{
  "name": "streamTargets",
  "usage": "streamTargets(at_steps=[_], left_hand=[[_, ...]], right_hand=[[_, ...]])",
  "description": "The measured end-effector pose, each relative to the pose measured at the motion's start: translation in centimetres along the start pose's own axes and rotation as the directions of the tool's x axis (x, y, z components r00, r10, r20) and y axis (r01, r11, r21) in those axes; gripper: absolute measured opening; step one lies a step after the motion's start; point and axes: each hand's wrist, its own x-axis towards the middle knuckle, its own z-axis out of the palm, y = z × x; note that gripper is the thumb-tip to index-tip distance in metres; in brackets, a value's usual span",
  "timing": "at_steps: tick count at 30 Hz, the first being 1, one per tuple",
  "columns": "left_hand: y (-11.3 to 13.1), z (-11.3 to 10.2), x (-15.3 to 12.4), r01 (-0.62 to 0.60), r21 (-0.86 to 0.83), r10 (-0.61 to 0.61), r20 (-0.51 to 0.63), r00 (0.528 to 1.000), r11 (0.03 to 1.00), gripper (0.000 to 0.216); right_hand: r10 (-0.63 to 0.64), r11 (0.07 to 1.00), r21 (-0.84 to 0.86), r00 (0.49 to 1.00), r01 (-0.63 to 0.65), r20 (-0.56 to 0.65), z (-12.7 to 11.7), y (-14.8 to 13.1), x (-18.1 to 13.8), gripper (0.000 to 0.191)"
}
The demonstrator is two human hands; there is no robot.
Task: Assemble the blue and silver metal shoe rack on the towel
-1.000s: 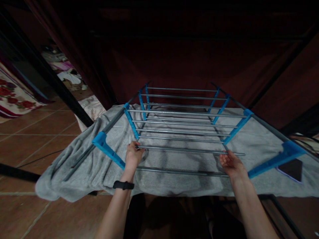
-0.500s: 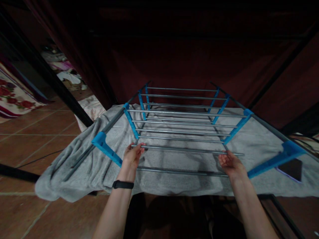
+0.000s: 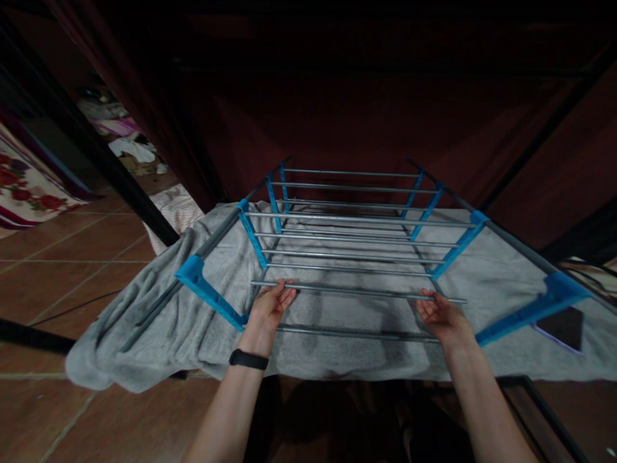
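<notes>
A loose grey metal rod point(image 3: 351, 292) lies crosswise between my two hands, both its ends free. My left hand point(image 3: 272, 305) is closed on it near its left end, thumb and fingers around the rod. Toward the right end my right hand point(image 3: 441, 312) grips it from below. Beyond and around the rod stands a rack of grey tubes with blue plastic side brackets. The near left bracket point(image 3: 209, 292) and near right bracket point(image 3: 535, 308) flank my hands. A lower crossbar point(image 3: 351, 332) runs between them, below the held rod.
The rack rests on a grey blanket point(image 3: 328, 360). A dark phone point(image 3: 562, 328) lies at the right, partly behind the near right bracket. A dark red panel point(image 3: 337, 122) rises behind. Tiled floor point(image 3: 43, 411) and a black post point(image 3: 110, 167) are at the left.
My left hand has slid rightward along the rod, leaving more of its left end bare. The rod has shifted slightly left, and my right hand moved a little left.
</notes>
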Motion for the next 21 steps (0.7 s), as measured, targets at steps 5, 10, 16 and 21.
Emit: streamTargets(at_steps=[5, 10, 16, 21], left_hand=[[0.0, 0.1, 0.0, -0.013, -0.035, 0.01, -0.079, 0.997, 0.999, 0.014], [-0.2, 0.3, -0.1, 0.021, -0.046, -0.023, -0.044, 0.999, 0.999, 0.016], [-1.0, 0.6, -0.2, 0.054, -0.024, -0.053, 0.04, 0.998, 0.998, 0.017], [-1.6, 0.7, -0.1, 0.059, -0.008, -0.058, 0.038, 0.998, 0.998, 0.016]], right_hand=[[0.017, 1.0, -0.001, 1.0, -0.017, 0.021, 0.3, 0.1, -0.5, 0.023], [0.02, 1.0, 0.018, 0.999, -0.021, 0.028, 0.5, 0.4, -0.6, 0.018], [0.026, 0.999, 0.034, 1.0, -0.026, -0.003, 0.6, 0.6, -0.6, 0.017], [0.025, 1.0, 0.02, 0.999, -0.024, -0.021, 0.7, 0.5, -0.6, 0.017]])
